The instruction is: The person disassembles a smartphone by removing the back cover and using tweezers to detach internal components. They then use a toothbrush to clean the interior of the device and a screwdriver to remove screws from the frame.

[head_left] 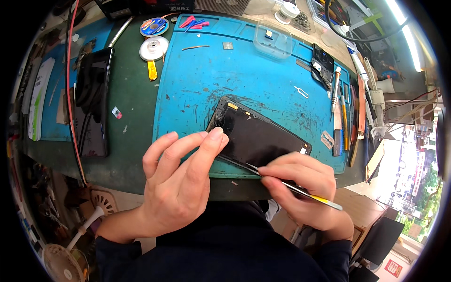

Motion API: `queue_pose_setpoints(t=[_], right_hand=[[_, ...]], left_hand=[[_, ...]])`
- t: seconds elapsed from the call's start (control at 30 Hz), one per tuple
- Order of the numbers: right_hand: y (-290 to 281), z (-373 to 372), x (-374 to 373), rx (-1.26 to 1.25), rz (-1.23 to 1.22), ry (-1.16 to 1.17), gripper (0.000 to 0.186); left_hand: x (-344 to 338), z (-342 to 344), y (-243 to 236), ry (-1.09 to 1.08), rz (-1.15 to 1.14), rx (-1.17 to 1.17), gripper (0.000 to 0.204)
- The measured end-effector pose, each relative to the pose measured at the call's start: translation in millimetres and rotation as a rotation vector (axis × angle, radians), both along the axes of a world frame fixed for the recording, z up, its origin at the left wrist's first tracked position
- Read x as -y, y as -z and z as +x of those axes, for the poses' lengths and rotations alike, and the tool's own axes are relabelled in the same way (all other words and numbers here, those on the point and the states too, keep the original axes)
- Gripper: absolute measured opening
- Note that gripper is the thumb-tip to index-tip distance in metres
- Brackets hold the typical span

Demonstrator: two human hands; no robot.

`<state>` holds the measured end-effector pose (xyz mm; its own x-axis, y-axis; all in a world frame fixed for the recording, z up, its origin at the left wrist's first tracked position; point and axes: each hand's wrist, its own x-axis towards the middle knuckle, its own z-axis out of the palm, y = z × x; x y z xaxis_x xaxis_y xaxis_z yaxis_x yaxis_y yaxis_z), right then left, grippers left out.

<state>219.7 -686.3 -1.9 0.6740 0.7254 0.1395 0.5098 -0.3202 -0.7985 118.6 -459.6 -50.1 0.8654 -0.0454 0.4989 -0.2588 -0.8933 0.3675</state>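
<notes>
A black phone part, flat and rectangular with small gold patches near its corners, lies slantwise on the blue work mat. My left hand is at its left edge, with thumb and fingertips pressed together. Whatever sits between those fingertips is too small or hidden to make out. In my right hand is a pair of thin metal tweezers with a yellow band, gripped between thumb and fingers. Their pointed end touches or hovers over the part's near edge; I cannot tell which.
Left of the mat lies a dark phone. Reels of tape stand at the back left. A clear plastic box sits at the mat's far side. Right are a SIM pin, a blade and a camera-side phone piece.
</notes>
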Motion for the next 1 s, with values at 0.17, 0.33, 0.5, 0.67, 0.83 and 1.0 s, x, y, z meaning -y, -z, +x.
queue_pose_setpoints(t=[0.17,0.33,0.5,0.67,0.83,1.0], right_hand=[[7,-4,-20,0.031,0.096,0.025,0.02],[4,-3,-20,-0.001,0.054,0.043,0.02],[-7,-18,36,-0.038,-0.087,0.14,0.023],[1,-15,25,0.059,-0.004,0.066,0.026],[3,-15,25,0.099,-0.013,0.063,0.027],[6,-13,22,0.123,0.024,0.056,0.027]], left_hand=[[1,0,3,0.023,-0.039,-0.002,0.055],[-4,-2,-5,-0.009,-0.045,-0.129,0.057],[-3,-3,-3,-0.017,-0.083,-0.141,0.058],[-3,-2,-8,-0.01,-0.027,-0.154,0.056],[-4,-3,-8,-0.01,-0.001,-0.16,0.053],[-1,-2,-7,-0.012,0.036,-0.136,0.051]])
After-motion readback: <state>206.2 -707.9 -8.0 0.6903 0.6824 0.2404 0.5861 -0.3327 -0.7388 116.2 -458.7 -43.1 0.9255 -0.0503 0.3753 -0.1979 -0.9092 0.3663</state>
